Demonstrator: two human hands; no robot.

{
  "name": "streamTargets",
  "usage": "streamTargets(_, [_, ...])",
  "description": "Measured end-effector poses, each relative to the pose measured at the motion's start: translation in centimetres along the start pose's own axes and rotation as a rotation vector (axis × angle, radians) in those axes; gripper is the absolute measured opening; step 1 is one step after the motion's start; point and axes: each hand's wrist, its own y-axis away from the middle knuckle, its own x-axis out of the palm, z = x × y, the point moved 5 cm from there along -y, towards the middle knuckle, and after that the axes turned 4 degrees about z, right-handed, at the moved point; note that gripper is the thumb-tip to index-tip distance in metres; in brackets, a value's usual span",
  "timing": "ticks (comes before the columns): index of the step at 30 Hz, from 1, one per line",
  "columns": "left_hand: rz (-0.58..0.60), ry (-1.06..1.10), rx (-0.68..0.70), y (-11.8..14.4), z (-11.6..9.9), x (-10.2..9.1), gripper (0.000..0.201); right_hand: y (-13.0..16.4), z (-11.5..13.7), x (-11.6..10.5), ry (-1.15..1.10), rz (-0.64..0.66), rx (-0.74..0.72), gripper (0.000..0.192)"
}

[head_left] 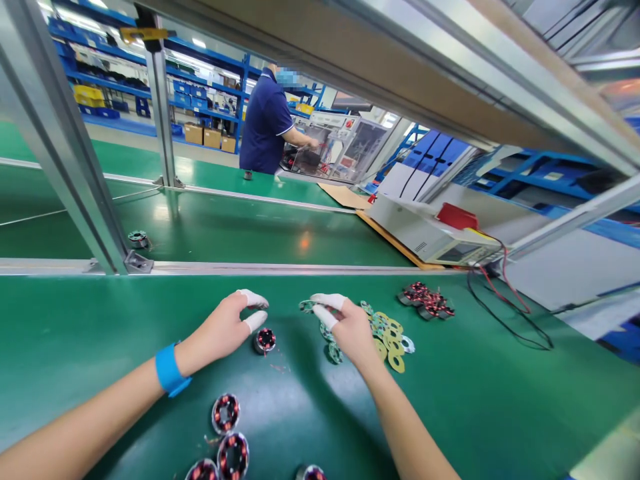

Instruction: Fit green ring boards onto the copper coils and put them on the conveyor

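Left hand (226, 330) open, empty, fingertips just beside small wound coil (265, 340) on green table (100, 333); right hand (350, 328) pinching a green disc (307, 306) over disc pile (390, 337)

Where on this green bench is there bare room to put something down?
Bare mat lies left of the left hand, up to the metal rail, and right of the round boards, below the black cable. It is crowded between the hands, under the right hand, and among the near-edge coils.
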Motion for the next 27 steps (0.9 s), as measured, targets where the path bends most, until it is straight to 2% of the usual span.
streamTargets(1, [-0.003,0.024,0.015,0.0,-0.4,0.1,0.022,0.5,1.2,0.8,-0.088,0.028,-0.009,0.025])
streamTargets(4, [0.038,0.079,0.046,0.0,-1.1,1.1,0.023,1.9,3.9,2.9,-0.549,0.116,0.008,0.029])
streamTargets(6, [0.025,0.100,0.020,0.1,-1.0,1.4,0.024,2.6,5.2,3.4,-0.662,0.155,-0.013,0.030])
streamTargets(8, [0.005,0.122,-0.015,0.1,-0.8,1.5,0.022,3.0,6.0,3.0,-0.596,0.171,-0.068,0.030])
streamTargets(11, [0.029,0.137,-0.037,0.1,-0.8,1.9,0.024,3.1,6.4,2.0,-0.371,0.140,-0.185,0.031])
streamTargets(13, [0.010,0.053,-0.015,0.1,-0.9,1.8,0.026,2.9,5.9,1.7,-0.211,0.104,-0.231,0.029])
streamTargets(15, [-0.037,-0.128,0.000,0.2,-0.9,1.6,0.026,2.6,5.0,1.8,-0.049,0.101,-0.203,0.028])
streamTargets(17, [-0.050,-0.291,-0.022,0.1,-0.4,1.4,0.028,2.4,3.8,2.3,0.120,0.159,-0.118,0.023])
streamTargets(20, [0.019,-0.292,-0.101,-0.1,1.0,1.4,0.027,2.3,2.7,2.8,0.273,0.258,-0.031,0.021])
streamTargets(23, [0.058,-0.160,-0.152,-0.3,2.1,1.7,0.027,2.2,2.9,2.6,0.167,0.224,-0.020,0.028])
streamTargets(25, [0.098,-0.048,-0.176,-0.4,2.7,2.2,0.027,2.1,3.1,2.8,-0.054,0.183,0.021,0.026])
streamTargets(27, [0.139,0.069,-0.201,-0.4,3.0,2.8,0.024,2.2,3.1,3.8,-0.326,0.216,0.113,0.025])
